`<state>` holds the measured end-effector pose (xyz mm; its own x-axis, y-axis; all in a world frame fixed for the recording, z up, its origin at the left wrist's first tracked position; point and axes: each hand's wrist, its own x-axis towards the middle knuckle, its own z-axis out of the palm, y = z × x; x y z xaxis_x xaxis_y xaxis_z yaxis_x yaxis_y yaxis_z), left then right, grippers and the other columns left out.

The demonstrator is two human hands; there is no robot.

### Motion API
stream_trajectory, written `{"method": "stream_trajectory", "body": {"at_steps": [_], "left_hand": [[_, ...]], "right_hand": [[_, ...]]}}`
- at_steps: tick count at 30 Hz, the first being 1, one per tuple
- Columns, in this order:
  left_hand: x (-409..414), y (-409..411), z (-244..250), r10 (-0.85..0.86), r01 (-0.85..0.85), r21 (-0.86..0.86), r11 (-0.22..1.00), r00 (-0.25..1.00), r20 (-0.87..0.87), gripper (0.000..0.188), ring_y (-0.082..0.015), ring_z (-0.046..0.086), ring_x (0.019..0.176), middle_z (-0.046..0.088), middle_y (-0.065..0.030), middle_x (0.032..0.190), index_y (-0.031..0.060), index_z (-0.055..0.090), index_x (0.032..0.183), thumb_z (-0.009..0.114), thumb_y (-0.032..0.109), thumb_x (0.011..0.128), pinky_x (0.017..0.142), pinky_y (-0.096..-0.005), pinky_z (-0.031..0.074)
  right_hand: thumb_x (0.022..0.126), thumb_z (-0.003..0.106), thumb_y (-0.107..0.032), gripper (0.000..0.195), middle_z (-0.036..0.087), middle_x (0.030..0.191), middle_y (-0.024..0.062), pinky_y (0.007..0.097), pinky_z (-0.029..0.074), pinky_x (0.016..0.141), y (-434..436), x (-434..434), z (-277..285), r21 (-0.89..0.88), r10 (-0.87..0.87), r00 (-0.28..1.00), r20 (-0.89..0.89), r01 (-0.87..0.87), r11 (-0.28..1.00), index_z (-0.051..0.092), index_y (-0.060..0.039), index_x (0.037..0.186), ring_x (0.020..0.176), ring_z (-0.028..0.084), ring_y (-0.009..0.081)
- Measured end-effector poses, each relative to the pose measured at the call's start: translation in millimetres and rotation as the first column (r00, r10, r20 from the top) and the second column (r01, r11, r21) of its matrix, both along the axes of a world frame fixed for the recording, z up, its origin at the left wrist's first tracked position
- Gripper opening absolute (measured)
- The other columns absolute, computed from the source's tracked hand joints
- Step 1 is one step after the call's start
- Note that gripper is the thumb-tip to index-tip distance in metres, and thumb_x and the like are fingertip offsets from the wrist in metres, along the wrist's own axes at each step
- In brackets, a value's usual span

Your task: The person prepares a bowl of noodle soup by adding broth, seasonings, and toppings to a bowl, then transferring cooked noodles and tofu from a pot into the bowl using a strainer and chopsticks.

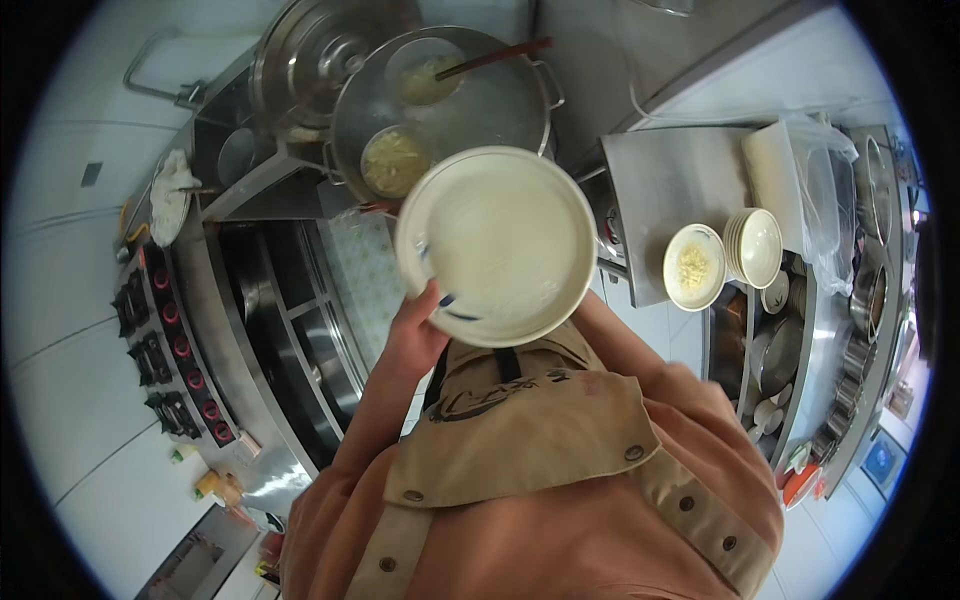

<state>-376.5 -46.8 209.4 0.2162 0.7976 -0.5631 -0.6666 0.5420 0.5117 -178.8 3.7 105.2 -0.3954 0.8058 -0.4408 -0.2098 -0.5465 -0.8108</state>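
Observation:
My left hand (417, 334) grips the lower left rim of a large cream bowl (502, 240) with blue marks, the thumb over the edge. Its inside is pale and glossy; whether it holds a clear broth I cannot tell. My right hand is hidden behind the bowl, its forearm running up to the lower right rim. Just beyond is a big steel stockpot (495, 112) of cloudy liquid. In it sit two round strainers, one with pale noodles (395, 163), the other with noodles (429, 81) and a reddish-brown handle (499, 58) across it.
On the right, a steel counter (675, 172) bears a small bowl of chopped pale bits (693, 268) beside a stack of bowls (759, 244). A steel lid (311, 67) leans behind the pot. Gas burners (150, 360) line the left; a shelf (772, 345) holds dishes at right.

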Motion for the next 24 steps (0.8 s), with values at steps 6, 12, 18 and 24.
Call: {"method": "stream_trajectory", "body": {"at_steps": [6, 12, 18, 24], "left_hand": [[-117, -83, 40, 0.358, -0.36, -0.005, 0.933, 0.93, -0.08, 0.051, -0.0244, 0.041, 0.128, 0.042, -0.0112, 0.139, 0.0034, 0.032, 0.14, 0.044, 0.028, 0.097, 0.107, -0.0418, 0.033], [-202, -131, 42, 0.588, -0.597, 0.037, 0.801, 0.775, -0.23, 0.056, -0.0301, 0.039, 0.129, 0.04, -0.0141, 0.14, 0.0019, 0.031, 0.141, 0.045, 0.034, 0.097, 0.107, -0.0456, 0.033], [-255, -131, 32, 0.655, -0.661, 0.07, 0.747, 0.713, -0.25, 0.058, -0.0298, 0.041, 0.128, 0.04, -0.0146, 0.141, 0.0025, 0.034, 0.141, 0.048, 0.035, 0.095, 0.104, -0.0471, 0.036], [-281, -102, 24, 0.659, -0.645, 0.134, 0.752, 0.733, -0.169, 0.056, -0.0282, 0.043, 0.127, 0.042, -0.0121, 0.14, 0.0043, 0.034, 0.141, 0.047, 0.034, 0.096, 0.104, -0.046, 0.037]], "right_hand": [[0.09, 0.053, -0.016, 0.016, 0.062, 0.08, 0.0125, 0.0304, 0.052, 0.069, 72, -194, 12, -0.621, -0.344, 0.811, -0.474, -0.03, 0.784, 0.056, -0.0003, 0.085, 0.071, 0.06, 0.021], [0.082, 0.047, -0.001, 0.026, 0.048, 0.063, 0.0064, 0.0265, 0.043, 0.053, 102, -238, -15, -0.868, -0.731, 0.576, -0.365, 0.073, 0.491, 0.036, -0.0077, 0.06, 0.055, 0.047, 0.0164], [0.085, 0.045, -0.002, 0.02, 0.034, 0.059, -0.0021, 0.0195, 0.031, 0.043, 49, -181, 71, -0.694, -0.501, 0.647, -0.575, -0.061, 0.717, 0.038, -0.007, 0.067, 0.049, 0.037, 0.0069], [0.09, 0.045, -0.005, 0.01, 0.037, 0.063, -0.002, 0.0201, 0.031, 0.039, 24, -171, 133, -0.523, -0.422, 0.7, -0.576, 0.081, 0.849, 0.043, 0.0032, 0.095, 0.048, 0.036, 0.0047]]}}
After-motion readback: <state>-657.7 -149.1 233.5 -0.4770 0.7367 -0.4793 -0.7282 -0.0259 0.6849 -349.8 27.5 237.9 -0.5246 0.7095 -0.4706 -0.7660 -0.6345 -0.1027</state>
